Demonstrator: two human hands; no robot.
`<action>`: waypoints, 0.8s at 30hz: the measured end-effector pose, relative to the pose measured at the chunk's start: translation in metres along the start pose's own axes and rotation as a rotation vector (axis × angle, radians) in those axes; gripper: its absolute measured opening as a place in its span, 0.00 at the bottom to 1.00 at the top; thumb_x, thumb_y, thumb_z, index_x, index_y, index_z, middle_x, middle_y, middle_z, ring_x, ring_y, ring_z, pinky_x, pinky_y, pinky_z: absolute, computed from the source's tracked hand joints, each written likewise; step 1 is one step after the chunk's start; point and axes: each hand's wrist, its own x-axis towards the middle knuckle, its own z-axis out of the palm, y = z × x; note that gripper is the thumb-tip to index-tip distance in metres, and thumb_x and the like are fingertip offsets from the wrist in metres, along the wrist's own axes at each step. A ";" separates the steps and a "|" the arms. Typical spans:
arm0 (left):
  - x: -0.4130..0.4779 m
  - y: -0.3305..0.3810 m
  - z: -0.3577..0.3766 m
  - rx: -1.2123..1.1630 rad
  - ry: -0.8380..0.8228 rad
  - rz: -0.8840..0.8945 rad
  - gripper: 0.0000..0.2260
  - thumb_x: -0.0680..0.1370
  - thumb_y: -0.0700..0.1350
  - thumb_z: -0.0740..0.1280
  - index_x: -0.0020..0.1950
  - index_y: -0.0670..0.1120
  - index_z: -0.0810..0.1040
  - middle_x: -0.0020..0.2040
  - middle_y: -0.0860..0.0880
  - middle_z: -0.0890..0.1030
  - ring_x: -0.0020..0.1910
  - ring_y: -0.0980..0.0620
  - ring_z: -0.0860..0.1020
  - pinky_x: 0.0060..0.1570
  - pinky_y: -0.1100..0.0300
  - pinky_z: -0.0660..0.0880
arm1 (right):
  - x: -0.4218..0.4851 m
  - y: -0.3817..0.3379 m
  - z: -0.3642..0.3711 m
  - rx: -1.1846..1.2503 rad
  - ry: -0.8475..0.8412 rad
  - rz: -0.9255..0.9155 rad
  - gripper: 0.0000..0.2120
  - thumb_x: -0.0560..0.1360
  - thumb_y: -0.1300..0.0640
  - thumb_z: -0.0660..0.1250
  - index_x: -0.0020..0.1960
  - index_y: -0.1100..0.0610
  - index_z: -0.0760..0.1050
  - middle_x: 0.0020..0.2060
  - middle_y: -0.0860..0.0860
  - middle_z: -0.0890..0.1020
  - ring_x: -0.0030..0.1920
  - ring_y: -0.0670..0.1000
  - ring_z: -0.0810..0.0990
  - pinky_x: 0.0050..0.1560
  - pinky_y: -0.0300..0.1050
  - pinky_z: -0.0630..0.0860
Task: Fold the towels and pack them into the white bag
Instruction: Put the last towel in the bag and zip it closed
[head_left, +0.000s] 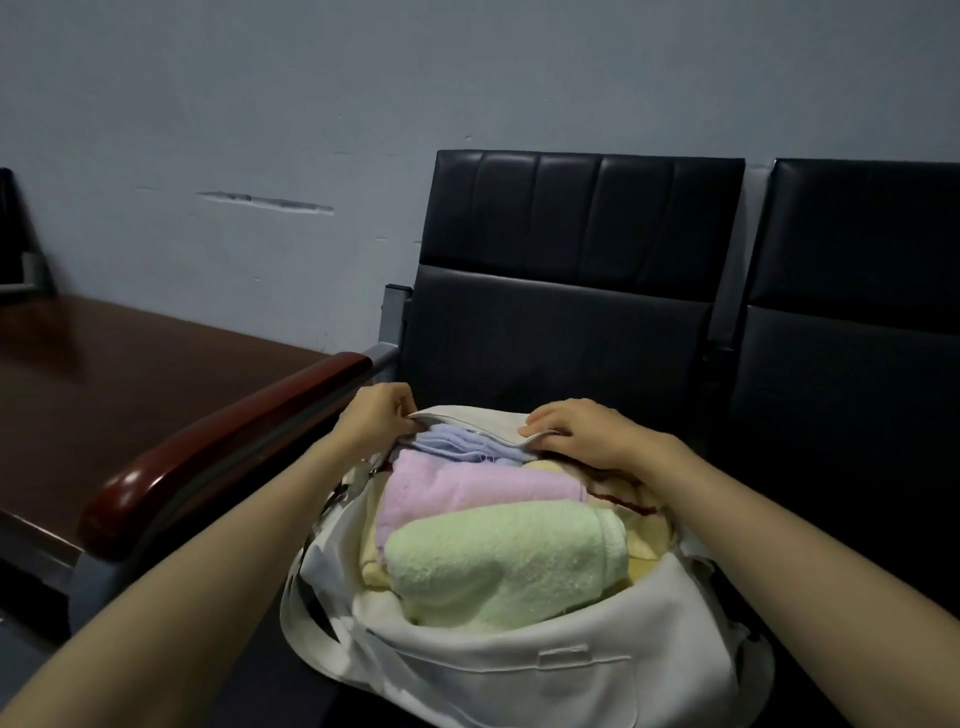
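Grey-blue wall (311, 104) at the far side, with a row of black padded seats (561, 338) against it, a red-brown armrest (218, 452) and a dark wooden desk (104, 374) to the left. We list the white bag (571, 670) on the near seat, mouth open and filled. Inside it are the green towel (498, 566) nearest, the pink towel (467, 486) behind it, the lavender towel (457, 441) farthest under the rim, and the yellow towel (647, 551) at the right. The left hand (376, 418) has its grip pinched on the far-left end of the zipper rim. The right hand (582, 434) has its grip curled over the far-right rim. We judge the folding done and the packing near its end. The next move calls for drawing the far rim over the lavender towel and keeping the pile tucked down.
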 end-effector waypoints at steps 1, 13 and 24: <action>-0.001 -0.003 -0.007 -0.077 -0.052 0.054 0.08 0.72 0.43 0.75 0.38 0.49 0.76 0.37 0.51 0.79 0.39 0.51 0.76 0.35 0.64 0.69 | -0.004 0.003 -0.004 0.039 -0.033 -0.014 0.14 0.79 0.46 0.62 0.63 0.44 0.78 0.66 0.41 0.75 0.66 0.44 0.71 0.68 0.44 0.67; -0.015 0.026 -0.010 -0.021 -0.544 0.169 0.13 0.77 0.53 0.68 0.59 0.53 0.82 0.58 0.58 0.80 0.56 0.60 0.76 0.59 0.65 0.68 | -0.037 -0.002 -0.023 0.179 -0.222 -0.014 0.14 0.80 0.45 0.60 0.63 0.39 0.76 0.65 0.35 0.74 0.64 0.39 0.72 0.67 0.37 0.66; -0.058 0.032 -0.029 -0.185 -0.299 0.182 0.13 0.76 0.58 0.66 0.56 0.55 0.81 0.53 0.59 0.81 0.53 0.61 0.78 0.57 0.62 0.73 | -0.074 -0.007 -0.048 0.177 -0.083 0.067 0.19 0.76 0.45 0.67 0.67 0.42 0.73 0.61 0.38 0.77 0.62 0.41 0.74 0.66 0.40 0.69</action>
